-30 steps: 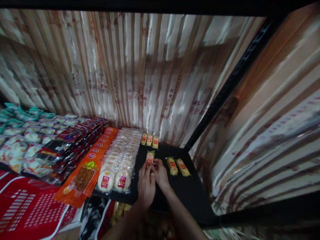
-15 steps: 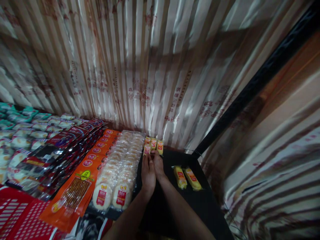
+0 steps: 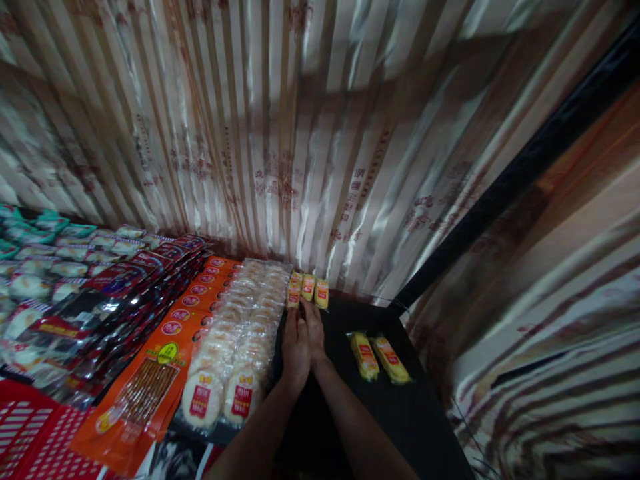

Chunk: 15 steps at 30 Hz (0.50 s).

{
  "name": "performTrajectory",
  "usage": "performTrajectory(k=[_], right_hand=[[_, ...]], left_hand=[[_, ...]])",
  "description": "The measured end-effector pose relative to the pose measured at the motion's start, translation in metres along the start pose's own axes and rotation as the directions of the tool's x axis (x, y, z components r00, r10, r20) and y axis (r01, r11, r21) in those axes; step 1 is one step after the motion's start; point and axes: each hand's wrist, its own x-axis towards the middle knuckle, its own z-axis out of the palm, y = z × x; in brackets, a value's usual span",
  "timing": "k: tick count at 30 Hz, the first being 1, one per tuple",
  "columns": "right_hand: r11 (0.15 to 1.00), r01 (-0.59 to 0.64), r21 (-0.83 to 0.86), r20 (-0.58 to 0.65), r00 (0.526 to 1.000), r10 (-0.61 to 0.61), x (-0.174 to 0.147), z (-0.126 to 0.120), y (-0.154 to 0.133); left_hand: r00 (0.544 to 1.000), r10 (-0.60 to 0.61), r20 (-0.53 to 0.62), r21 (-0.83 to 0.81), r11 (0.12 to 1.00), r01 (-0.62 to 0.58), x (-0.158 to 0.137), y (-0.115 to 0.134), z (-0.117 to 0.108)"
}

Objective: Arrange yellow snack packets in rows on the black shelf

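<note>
- Now, both hands sit side by side on the black worktop [image 3: 350, 400]: left hand [image 3: 295, 350] and right hand [image 3: 314, 333], touching each other, fingers stretched forward and flat.
- The fingertips meet the near ends of the small yellow packets [image 3: 307, 291] lined up against the striped curtain [image 3: 300, 133]. I cannot tell whether any finger pinches a packet or merely presses on it; nothing looks clamped.
- Risk, as I judge it: the row stands at the very back edge, right at the curtain. A push too far could shove a packet under or behind the cloth.
- Second risk: the left hand lies just beside the clear packs of round white cakes [image 3: 240, 347]. A sideways drift of the wrist could nudge that slippery stack out of line.
- Third: light is poor and the packets are small; a skewed one could go unnoticed.
- Count, yellow packets in the back row: three clearly seen, with a possible fourth at the left end, too crowded for me to be sure.
- Two more yellow packets [image 3: 379, 357] lie loose to the right, touching each other, well apart from the row.
- Round-cake stacks: two columns, side by side.
- Orange flat packs [image 3: 165, 360]: one overlapping column, number unclear.
- Dark red packs [image 3: 125, 287] and pale green packs [image 3: 45, 227] further left: too many and too blurred to count.
</note>
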Motion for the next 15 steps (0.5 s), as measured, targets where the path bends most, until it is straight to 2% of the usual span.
performTrajectory(k=[15], right_hand=[[0.998, 0.038, 0.043, 0.114, 0.993, -0.043, -0.005, 0.004, 0.021]], left_hand=[[0.999, 0.016, 0.041, 0.229, 0.973, -0.025, 0.007, 0.017, -0.005]])
